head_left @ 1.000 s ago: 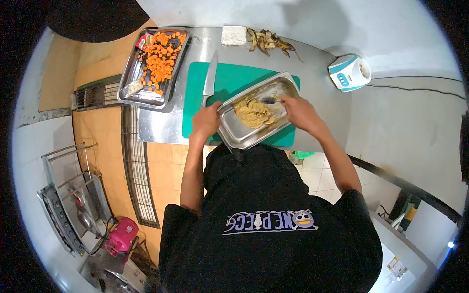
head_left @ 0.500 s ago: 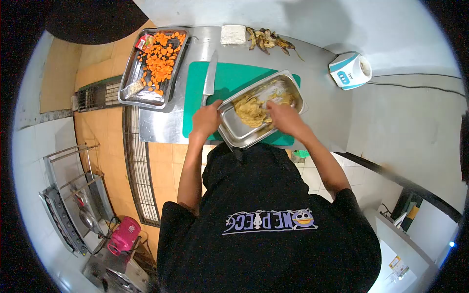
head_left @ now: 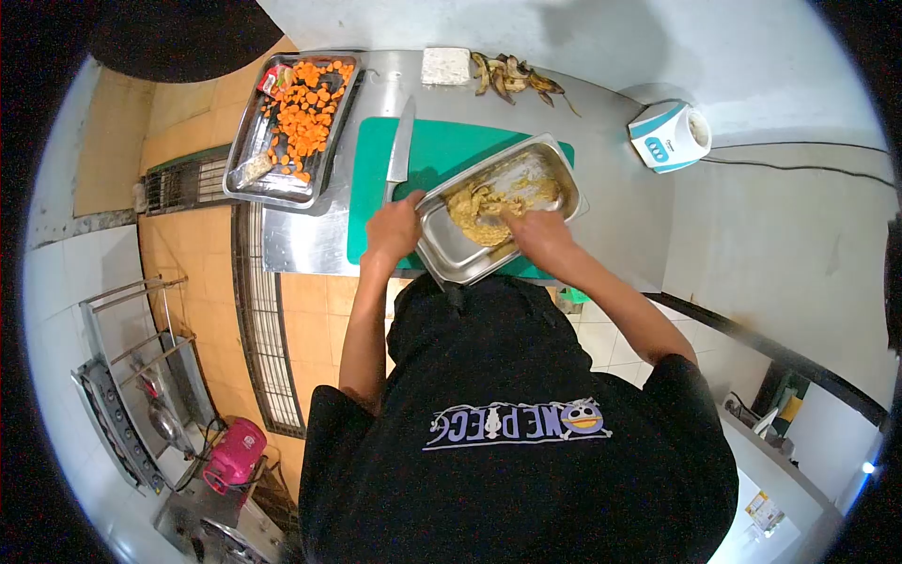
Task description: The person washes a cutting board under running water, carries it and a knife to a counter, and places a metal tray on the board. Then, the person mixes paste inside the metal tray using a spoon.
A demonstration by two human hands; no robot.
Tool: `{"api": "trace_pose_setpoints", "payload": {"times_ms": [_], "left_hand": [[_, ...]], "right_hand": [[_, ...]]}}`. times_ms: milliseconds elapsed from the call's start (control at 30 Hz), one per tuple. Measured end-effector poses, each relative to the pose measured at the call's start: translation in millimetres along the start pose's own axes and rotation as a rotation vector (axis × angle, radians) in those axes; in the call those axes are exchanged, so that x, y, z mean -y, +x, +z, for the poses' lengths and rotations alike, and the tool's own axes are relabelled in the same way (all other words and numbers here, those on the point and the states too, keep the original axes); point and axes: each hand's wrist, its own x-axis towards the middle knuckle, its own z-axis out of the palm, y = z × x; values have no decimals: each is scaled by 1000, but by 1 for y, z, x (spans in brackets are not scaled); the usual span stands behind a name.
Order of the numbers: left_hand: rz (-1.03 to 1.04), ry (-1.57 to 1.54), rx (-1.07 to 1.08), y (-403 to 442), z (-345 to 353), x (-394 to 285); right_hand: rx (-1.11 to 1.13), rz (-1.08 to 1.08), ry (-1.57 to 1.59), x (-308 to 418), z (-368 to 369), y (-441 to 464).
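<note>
A deep rectangular steel pan (head_left: 442,246) rests slantwise on the green cutting board (head_left: 376,160). My left hand (head_left: 395,228) is closed around the pan's left rim. Yellowish, lumpy mash (head_left: 470,211) lies inside, with more smeared toward the far right end. Over the mash, my right hand (head_left: 540,237) is closed, fingers pointing down and left into it. A greyish end shows at its fingertips, but its kind is unclear. Just beyond my left hand, a large kitchen knife (head_left: 401,146) lies on the board, blade pointing away.
A metal tray (head_left: 240,155) of cut carrots (head_left: 305,117) stands at the left of the steel table (head_left: 625,216). Along the back are a white block (head_left: 445,67) and dark banana peels (head_left: 515,77). A white-and-blue appliance base (head_left: 669,137) with a cable sits at right.
My right hand has shifted slightly left and toward me in the pan, and the mash is spread differently. My left hand keeps its hold on the rim.
</note>
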Motion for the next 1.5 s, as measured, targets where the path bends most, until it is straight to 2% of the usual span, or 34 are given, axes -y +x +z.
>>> {"api": "trace_pose_setpoints", "payload": {"times_ms": [33, 133, 200, 333, 400, 567, 633, 700, 733, 800, 900, 1033, 1100, 1133, 1200, 1433, 1500], "left_hand": [[1, 8, 2, 1, 0, 1], [8, -9, -9, -1, 1, 3], [-6, -8, 16, -2, -2, 1], [18, -16, -8, 0, -3, -2], [25, -19, -7, 1, -2, -1], [35, -10, -69, -1, 1, 1], [7, -2, -23, -1, -1, -3], [20, -15, -53, -1, 4, 1], [35, -26, -76, -2, 7, 3], [28, -28, -71, -4, 6, 3], [30, -24, -51, -3, 0, 1], [10, -34, -23, -1, -1, -2], [24, -41, -22, -1, -2, -1], [31, -47, -28, -2, -2, -1], [34, -54, -18, -3, -3, -1], [-9, -27, 14, 1, -2, -1], [6, -43, 17, 3, -2, -1]], "right_hand": [[74, -16, -20, 0, 12, 1], [-4, 51, -62, -43, -6, -2], [101, 137, -76, -67, -33, -4], [46, 186, -178, -79, -46, -16], [287, 177, -210, -66, -29, -2], [312, 93, -45, 0, -9, 20], [312, 84, 14, 13, 0, 32], [159, 93, 98, 22, 9, 43], [162, 84, 96, 17, 10, 46], [6, 152, -14, 5, -7, 46], [29, 210, -61, -21, -38, 31], [52, 250, -113, -34, -37, 26], [63, 129, -99, -2, -33, 31], [67, 134, -99, 8, -21, 35], [-49, -25, -79, 22, 8, 42], [60, -4, -192, -44, -36, 42], [-169, -48, -157, -47, -35, 50]]}}
